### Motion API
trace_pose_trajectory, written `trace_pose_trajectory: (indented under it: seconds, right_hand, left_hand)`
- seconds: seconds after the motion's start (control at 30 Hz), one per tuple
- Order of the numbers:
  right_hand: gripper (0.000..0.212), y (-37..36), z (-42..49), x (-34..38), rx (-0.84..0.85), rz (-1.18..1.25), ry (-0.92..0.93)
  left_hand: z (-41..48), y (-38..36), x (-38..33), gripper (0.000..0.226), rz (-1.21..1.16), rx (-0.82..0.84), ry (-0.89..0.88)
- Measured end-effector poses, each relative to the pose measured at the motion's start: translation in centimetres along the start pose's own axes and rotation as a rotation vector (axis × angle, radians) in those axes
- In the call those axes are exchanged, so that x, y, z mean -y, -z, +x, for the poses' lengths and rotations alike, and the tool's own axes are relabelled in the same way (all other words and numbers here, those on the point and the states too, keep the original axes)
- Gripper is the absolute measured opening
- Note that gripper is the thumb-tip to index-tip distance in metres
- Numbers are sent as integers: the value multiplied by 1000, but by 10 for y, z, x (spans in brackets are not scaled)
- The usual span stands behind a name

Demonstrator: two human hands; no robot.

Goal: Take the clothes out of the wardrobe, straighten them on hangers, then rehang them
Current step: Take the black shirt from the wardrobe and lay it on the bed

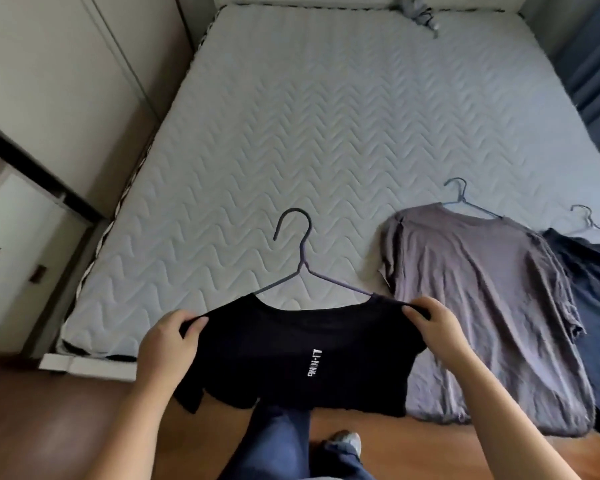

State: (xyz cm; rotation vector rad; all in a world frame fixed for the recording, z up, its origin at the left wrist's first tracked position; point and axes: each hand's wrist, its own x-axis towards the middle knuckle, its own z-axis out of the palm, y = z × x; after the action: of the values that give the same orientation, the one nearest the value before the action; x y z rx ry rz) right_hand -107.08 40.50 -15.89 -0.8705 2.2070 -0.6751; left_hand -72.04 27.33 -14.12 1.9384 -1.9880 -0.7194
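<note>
bed | quilted mattress is carrying three items | grey T-shirt on blue hanger is lying near-right, hem overhanging the edge | navy garment on second hanger is lying just beside | crumpled grey cloth is sitting at the far end

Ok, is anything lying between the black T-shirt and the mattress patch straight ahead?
Nothing visible. Left hand and right hand pinch the black T-shirt by its shoulders on a dark wire hanger; the quilted pale mattress ahead is bare. The grey T-shirt lies off to the right.
</note>
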Motion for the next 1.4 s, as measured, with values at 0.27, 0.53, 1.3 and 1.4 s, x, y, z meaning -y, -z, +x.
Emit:
trace_pose_trajectory:
  seconds: [0.27, 0.53, 1.3, 1.4]
  right_hand:
    - [9, -4, 87, 46, -111, -32, -24]
    - [8, -1, 190, 46, -106, -45, -55]
    - [25, -52, 514, -53, -255, -149, -109]
    - [25, -84, 536, -63, -288, -108, -107]
  left_hand:
    - [135, -19, -27, 16, -44, 58, -144]
    - [250, -80, -59, 18, -9, 123, -192]
    - [508, -331, -129, 27, 132, 212, -187]
    - [522, -371, -108, 30, 285, 175, -145]
